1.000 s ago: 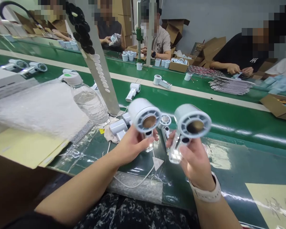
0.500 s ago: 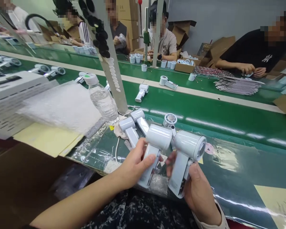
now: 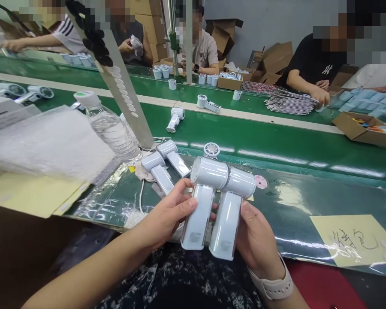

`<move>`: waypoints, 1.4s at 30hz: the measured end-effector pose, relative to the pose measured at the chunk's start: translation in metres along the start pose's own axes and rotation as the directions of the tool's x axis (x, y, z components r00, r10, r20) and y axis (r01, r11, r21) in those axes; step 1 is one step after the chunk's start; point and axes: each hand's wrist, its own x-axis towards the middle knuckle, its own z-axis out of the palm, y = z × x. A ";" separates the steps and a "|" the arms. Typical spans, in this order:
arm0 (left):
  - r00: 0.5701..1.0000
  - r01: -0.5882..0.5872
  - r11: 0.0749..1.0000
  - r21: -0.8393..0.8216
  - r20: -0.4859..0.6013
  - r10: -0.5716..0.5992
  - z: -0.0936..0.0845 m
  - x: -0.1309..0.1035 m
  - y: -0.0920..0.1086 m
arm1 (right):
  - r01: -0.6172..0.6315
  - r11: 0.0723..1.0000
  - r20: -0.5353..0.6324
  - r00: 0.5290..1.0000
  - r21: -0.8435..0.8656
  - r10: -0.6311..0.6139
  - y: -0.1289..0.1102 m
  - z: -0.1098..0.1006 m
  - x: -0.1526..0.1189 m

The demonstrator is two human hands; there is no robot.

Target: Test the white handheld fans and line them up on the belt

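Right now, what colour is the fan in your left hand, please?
The fan in the left hand is pale blue, clearest in the head view.

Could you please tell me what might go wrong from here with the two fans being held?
The left fan, in the left hand, and the right fan, in the right hand, meet or nearly meet at their heads, so they might scuff. The water bottle stands close to two other fans; if knocked, it could topple onto them.

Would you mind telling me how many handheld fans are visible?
9: one fan in the left hand, one fan in the right hand, another behind those, two near the bottle, two ahead on the belt, two far left; more may be hidden.
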 end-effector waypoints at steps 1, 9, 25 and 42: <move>1.000 -0.006 1.000 -0.019 0.007 0.006 0.001 0.001 0.000 | -0.001 1.000 -0.002 1.000 0.006 0.001 0.000 0.001 0.000; 0.996 0.081 0.994 -0.077 0.041 -0.078 -0.004 0.007 -0.009 | -0.095 0.989 0.060 0.994 0.117 0.088 -0.005 0.006 -0.006; 0.999 0.004 0.995 -0.097 0.044 0.000 -0.005 0.011 -0.011 | -0.019 0.993 0.046 0.999 0.117 0.014 -0.001 0.004 0.000; 0.998 -0.025 0.992 0.128 0.054 0.018 -0.003 0.014 -0.023 | 0.115 0.988 -0.182 0.979 0.103 -0.095 0.002 -0.001 -0.004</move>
